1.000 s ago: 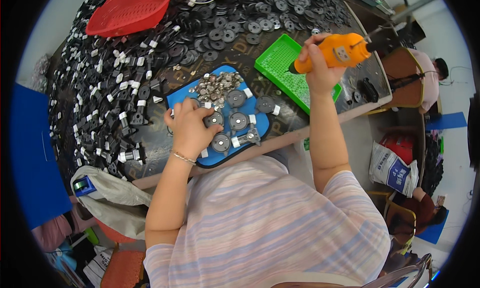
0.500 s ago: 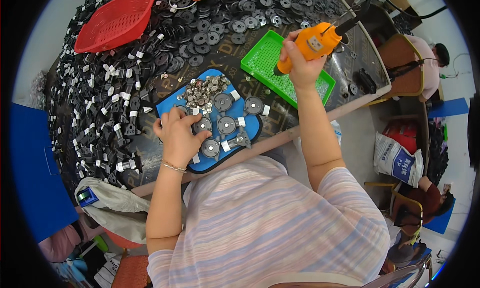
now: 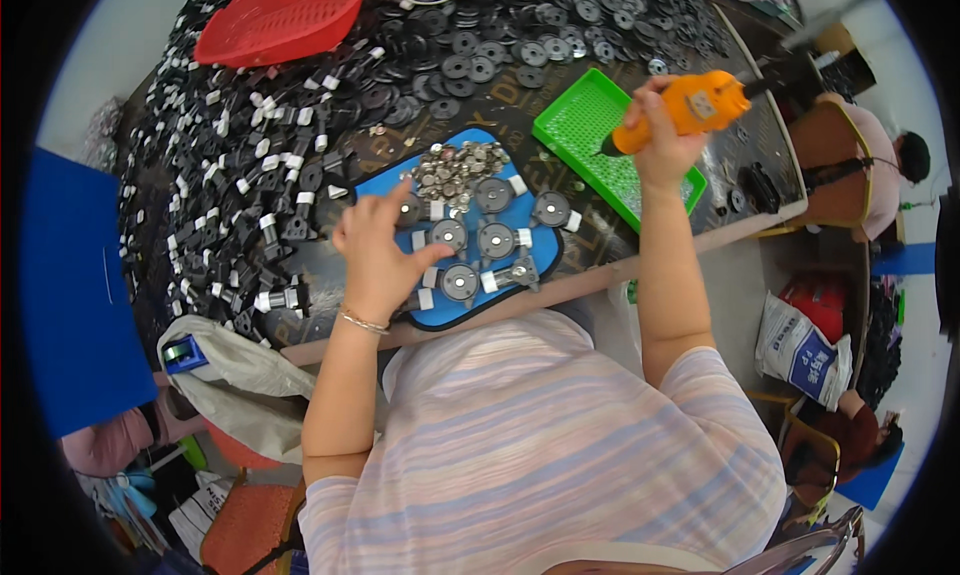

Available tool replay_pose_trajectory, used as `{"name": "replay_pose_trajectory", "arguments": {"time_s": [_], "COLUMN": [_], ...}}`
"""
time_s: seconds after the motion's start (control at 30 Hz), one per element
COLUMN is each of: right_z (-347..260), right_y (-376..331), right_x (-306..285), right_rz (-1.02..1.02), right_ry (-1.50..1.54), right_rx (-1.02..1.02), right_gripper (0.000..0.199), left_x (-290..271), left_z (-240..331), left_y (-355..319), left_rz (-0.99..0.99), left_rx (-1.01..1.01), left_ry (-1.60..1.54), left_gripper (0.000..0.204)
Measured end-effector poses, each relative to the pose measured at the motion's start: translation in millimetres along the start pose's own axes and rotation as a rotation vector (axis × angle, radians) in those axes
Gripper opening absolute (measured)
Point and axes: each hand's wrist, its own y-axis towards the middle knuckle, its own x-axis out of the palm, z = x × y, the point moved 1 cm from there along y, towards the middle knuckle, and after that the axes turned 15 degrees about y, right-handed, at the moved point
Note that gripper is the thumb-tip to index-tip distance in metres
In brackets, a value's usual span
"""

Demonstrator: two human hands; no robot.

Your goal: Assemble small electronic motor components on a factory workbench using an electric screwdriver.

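Parts lie grouped on the counter (image 3: 640, 267) so each kind is within reach: a blue mat (image 3: 545, 265) sits right in front of the person, carrying round black discs (image 3: 497, 240) with metal centres, small white clips beside them, and a heap of silvery screws (image 3: 458, 167) at its far edge, close enough to pick from without stretching. The left hand (image 3: 378, 253) rests on the near-left part of the mat, fingers spread and the forefinger raised, its grip loose and holding nothing that can be made out; it seems placed to steady or position a disc. The right hand (image 3: 662, 140) is lifted off to the right, its grip wrapped firmly around an orange power screwdriver (image 3: 690, 105), whose tip points down-left over a green mesh tray (image 3: 590, 135), clear of the mat. Beyond the mat the counter is covered with loose black discs and black-and-white fittings (image 3: 250, 205), with a red basket (image 3: 285, 15) at the far edge.
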Motion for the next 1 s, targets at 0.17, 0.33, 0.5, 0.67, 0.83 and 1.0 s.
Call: {"name": "replay_pose_trajectory", "arguments": {"time_s": [0.17,0.33,0.5,0.67,0.83,1.0], "right_z": [-17,6,32,44,51,56], "right_y": [-3,-33,-62,-68,-73,-75], "right_x": [34,100,143,158,160,159], "right_rz": [-0.069,-0.274,-0.418,-0.435,-0.435,-0.504], "right_ry": [0.169,0.332,0.252,0.224,0.203,0.197], "right_rx": [-0.036,0.16,0.256,0.358,0.377,0.388], "right_gripper": [0.018,0.021,0.026,0.023,0.021,0.021], "left_x": [-4,13,25,23,20,11], "left_z": [-35,-30,-39,-41,-39,-35], "left_y": [0,10,27,33,34,34], "left_rz": [0.043,0.063,-0.006,-0.043,-0.087,-0.16], "left_rx": [-0.093,0.034,0.164,0.196,0.167,0.124], "left_ry": [-0.01,-0.05,-0.13,-0.192,-0.299,-0.328], "left_gripper": [0.077,0.064,0.047,0.042,0.04,0.038]}}
